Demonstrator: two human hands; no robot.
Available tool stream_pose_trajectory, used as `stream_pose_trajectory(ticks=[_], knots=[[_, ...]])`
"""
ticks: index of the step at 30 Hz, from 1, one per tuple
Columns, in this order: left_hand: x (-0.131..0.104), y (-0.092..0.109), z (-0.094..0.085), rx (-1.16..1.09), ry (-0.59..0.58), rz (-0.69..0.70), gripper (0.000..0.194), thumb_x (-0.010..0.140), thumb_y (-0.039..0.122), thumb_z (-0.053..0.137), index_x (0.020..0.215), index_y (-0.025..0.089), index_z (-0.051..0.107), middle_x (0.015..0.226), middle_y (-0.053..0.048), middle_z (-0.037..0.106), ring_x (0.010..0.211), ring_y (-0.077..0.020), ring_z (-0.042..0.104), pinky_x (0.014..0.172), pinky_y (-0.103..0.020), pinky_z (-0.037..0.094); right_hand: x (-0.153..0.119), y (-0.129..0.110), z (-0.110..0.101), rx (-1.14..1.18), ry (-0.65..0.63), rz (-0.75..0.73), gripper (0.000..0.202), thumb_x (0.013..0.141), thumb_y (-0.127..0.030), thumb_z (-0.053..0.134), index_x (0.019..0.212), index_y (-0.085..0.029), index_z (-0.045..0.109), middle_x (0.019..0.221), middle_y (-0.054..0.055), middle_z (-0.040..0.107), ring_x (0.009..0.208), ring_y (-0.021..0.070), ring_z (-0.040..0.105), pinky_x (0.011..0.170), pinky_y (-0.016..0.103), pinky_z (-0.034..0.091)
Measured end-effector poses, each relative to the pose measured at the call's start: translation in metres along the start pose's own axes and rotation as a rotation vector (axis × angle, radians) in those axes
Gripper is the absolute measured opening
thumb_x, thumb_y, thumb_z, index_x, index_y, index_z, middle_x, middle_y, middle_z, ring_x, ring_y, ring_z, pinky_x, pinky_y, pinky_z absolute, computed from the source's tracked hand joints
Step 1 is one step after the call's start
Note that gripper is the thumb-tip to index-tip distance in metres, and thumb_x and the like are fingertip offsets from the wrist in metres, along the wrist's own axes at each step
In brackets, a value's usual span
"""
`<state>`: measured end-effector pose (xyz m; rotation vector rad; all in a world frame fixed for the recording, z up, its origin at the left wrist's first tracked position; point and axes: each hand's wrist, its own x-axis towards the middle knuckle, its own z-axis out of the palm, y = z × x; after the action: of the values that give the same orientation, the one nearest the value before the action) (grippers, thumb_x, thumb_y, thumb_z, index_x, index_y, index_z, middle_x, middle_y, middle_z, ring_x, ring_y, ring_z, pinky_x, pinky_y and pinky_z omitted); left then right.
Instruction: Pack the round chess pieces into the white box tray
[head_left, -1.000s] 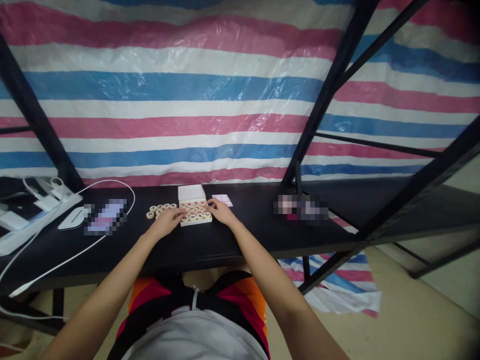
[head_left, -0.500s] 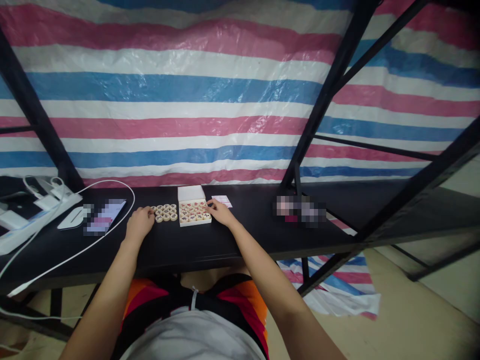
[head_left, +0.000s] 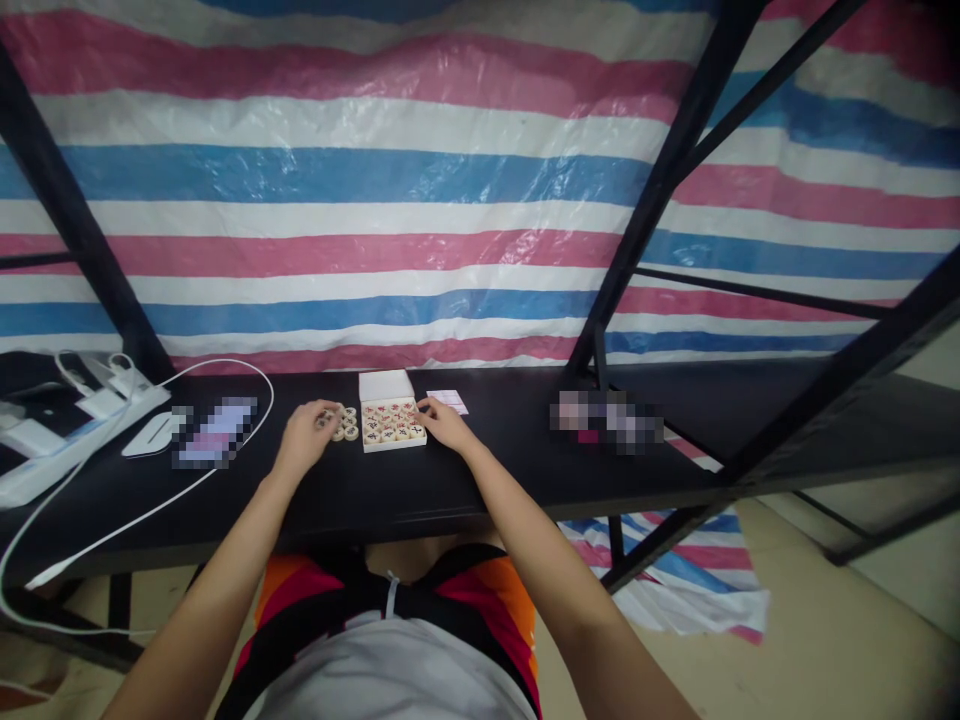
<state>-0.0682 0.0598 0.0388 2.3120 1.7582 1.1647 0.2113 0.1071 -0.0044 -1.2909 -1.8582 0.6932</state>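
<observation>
My left hand (head_left: 306,438) hovers over the left part of a group of loose round Chinese chess pieces (head_left: 349,428) on the black tabletop. Its fingers are pinched together round a piece, mostly hidden by the fingertips, and cover some of the group. Just right of the group stands an open white box (head_left: 394,446), its lid raised at the back, holding rows of pieces (head_left: 388,434) with red and dark characters. Against the box's right side, my right hand (head_left: 445,424) grips the edge with thumb and fingers.
Behind the box's right corner lies a pale printed card (head_left: 448,401). A phone-like blurred item (head_left: 217,432), a white device (head_left: 154,433), a power strip (head_left: 112,408) and a white cable (head_left: 135,525) are at left. Another blurred item (head_left: 607,420) lies at right, near a black frame post (head_left: 645,230).
My left hand has moved right from the left end of the loose pieces to above them, and now covers several. My right hand stays at the box's right edge.
</observation>
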Motion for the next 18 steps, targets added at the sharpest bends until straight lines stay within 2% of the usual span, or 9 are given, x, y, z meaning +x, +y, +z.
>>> stream_pose_trajectory(ticks=[3, 7, 10, 14, 16, 18], knots=[[0.009, 0.015, 0.018, -0.155, -0.151, 0.165, 0.027, 0.083, 0.043, 0.050, 0.089, 0.021, 0.066, 0.097, -0.005, 0.068, 0.092, -0.0198, 0.058, 0.085, -0.031, 0.043, 0.000, -0.001, 0.000, -0.007, 0.007, -0.003, 0.030, 0.080, -0.042, 0.054, 0.099, -0.021, 0.058, 0.069, -0.003, 0.060, 0.065, 0.0137, 0.055, 0.064, 0.026, 0.038], [0.025, 0.027, 0.036, -0.135, -0.246, 0.200, 0.025, 0.082, 0.041, 0.052, 0.086, 0.022, 0.068, 0.096, -0.004, 0.069, 0.092, -0.0211, 0.059, 0.085, -0.032, 0.043, -0.001, -0.002, -0.001, -0.017, 0.005, 0.007, 0.028, 0.080, -0.041, 0.054, 0.099, -0.021, 0.058, 0.070, -0.003, 0.060, 0.067, 0.0138, 0.055, 0.065, 0.026, 0.039], [0.031, 0.033, 0.043, -0.088, -0.383, 0.272, 0.025, 0.083, 0.039, 0.050, 0.081, 0.023, 0.069, 0.084, -0.003, 0.071, 0.083, -0.0204, 0.061, 0.089, -0.035, 0.040, 0.000, -0.002, -0.001, -0.025, 0.007, 0.014, 0.027, 0.079, -0.040, 0.055, 0.099, -0.021, 0.058, 0.071, -0.002, 0.060, 0.068, 0.0140, 0.056, 0.066, 0.026, 0.039], [0.029, 0.044, 0.042, -0.047, -0.455, 0.330, 0.036, 0.088, 0.041, 0.041, 0.070, 0.022, 0.066, 0.067, 0.000, 0.066, 0.070, -0.0175, 0.060, 0.103, -0.043, 0.028, 0.000, -0.002, -0.002, -0.021, 0.000, 0.015, 0.027, 0.079, -0.039, 0.055, 0.100, -0.022, 0.058, 0.071, -0.002, 0.061, 0.069, 0.0141, 0.056, 0.066, 0.026, 0.039], [0.028, 0.047, 0.036, -0.058, -0.454, 0.355, 0.040, 0.088, 0.044, 0.038, 0.070, 0.021, 0.065, 0.072, -0.003, 0.066, 0.075, -0.0185, 0.060, 0.100, -0.041, 0.033, 0.000, -0.002, -0.002, -0.024, -0.002, 0.018, 0.027, 0.080, -0.039, 0.054, 0.100, -0.022, 0.058, 0.072, -0.002, 0.061, 0.069, 0.0141, 0.056, 0.066, 0.026, 0.040], [0.029, 0.042, 0.028, -0.092, -0.406, 0.348, 0.039, 0.087, 0.046, 0.039, 0.081, 0.020, 0.067, 0.088, -0.006, 0.067, 0.087, -0.0203, 0.059, 0.094, -0.035, 0.039, 0.000, -0.002, -0.002, -0.025, 0.001, 0.020, 0.026, 0.080, -0.039, 0.054, 0.100, -0.022, 0.058, 0.072, -0.002, 0.061, 0.069, 0.0141, 0.056, 0.067, 0.026, 0.039]])
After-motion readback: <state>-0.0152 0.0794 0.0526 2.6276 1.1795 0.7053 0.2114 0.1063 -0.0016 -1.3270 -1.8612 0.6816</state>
